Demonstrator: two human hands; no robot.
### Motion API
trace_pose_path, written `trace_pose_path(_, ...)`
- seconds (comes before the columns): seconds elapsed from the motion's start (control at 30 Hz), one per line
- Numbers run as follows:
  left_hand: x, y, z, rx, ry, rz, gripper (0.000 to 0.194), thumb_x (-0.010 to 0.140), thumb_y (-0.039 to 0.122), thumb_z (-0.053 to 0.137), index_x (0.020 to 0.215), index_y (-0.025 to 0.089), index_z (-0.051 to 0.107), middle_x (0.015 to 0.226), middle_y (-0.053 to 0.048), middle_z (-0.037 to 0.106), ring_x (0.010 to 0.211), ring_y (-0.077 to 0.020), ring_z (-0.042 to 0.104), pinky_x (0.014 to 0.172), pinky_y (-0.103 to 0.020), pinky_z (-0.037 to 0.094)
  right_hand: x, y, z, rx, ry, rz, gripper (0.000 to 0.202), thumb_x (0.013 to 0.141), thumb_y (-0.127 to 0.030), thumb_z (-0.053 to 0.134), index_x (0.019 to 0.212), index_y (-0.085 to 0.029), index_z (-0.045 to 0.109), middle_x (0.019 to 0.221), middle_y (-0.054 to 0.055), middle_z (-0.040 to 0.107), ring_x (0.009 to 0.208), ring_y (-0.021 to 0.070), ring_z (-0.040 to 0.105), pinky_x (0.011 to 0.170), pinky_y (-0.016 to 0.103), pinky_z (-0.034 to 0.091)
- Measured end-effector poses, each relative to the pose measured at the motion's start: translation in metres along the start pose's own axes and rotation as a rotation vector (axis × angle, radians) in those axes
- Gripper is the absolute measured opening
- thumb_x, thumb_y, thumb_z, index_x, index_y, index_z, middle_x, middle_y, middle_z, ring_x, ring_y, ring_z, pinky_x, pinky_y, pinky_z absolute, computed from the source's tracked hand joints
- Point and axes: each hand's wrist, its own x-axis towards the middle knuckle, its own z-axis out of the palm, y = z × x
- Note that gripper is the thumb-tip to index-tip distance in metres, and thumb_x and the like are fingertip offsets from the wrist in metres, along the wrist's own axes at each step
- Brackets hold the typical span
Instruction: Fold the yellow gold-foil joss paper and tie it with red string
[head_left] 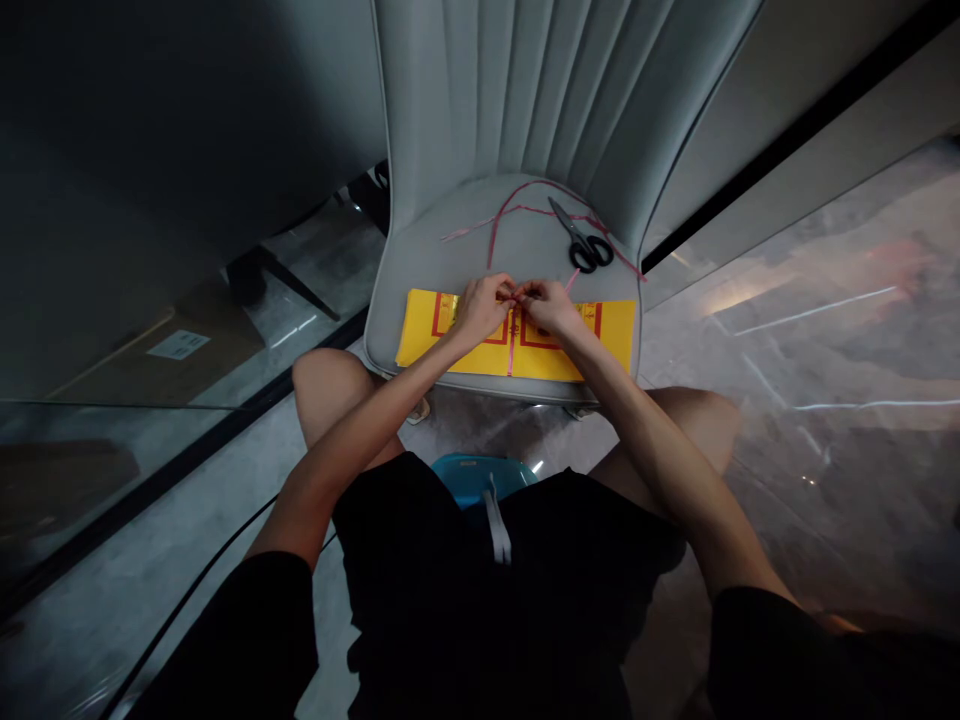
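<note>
A stack of yellow paper [427,340] printed with red frames and characters lies flat across the front of a chair seat. Around its middle runs a narrow pink ribbon [511,358]. My left hand [486,303] and my right hand [550,303] meet over the stack's far edge, fingers pinched on the ribbon close together. One pink end sticks out beyond my right hand. The exact shape of the ribbon between the fingertips is too small to make out. Behind the stack, black-handled scissors [586,248] rest on the seat, with loose pink ribbon strands [525,208] beside and under them.
The grey chair's ribbed backrest [540,90] rises beyond the scissors. Under my lap a blue plastic stool [457,475] shows. A cardboard box [172,360] is at the left behind a glassy panel, and a black cable [195,590] runs along the floor.
</note>
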Motion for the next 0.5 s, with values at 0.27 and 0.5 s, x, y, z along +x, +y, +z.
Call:
trace_pose_path(0.27, 0.0021, 0.0000, 0.0022, -0.046, 0.068, -0.017, 0.016, 0.086, 0.011, 0.074, 0.096, 0.024, 0.074, 0.092, -0.003, 0.084, 0.093, -0.0236, 0.075, 0.086, -0.035, 0.054, 0.0021, 0.0050, -0.0019, -0.015, 0.011, -0.003, 0.016, 0.084, -0.014, 0.057, 0.092, -0.016, 0.071, 0.063, -0.003, 0.057, 0.058, 0.0135, 0.052, 0.066, 0.030, 0.056)
trace_pose_path(0.5, 0.0028, -0.0001, -0.0055, -0.056, 0.124, -0.028, 0.021, 0.079, 0.005, 0.068, 0.089, 0.023, 0.065, 0.072, 0.002, 0.071, 0.080, -0.0205, 0.069, 0.081, -0.031, 0.051, -0.0037, -0.0049, -0.0042, -0.036, 0.016, 0.109, 0.015, 0.088, -0.012, 0.060, 0.098, -0.015, 0.071, 0.061, -0.003, 0.056, 0.049, 0.0129, 0.046, 0.055, 0.029, 0.051)
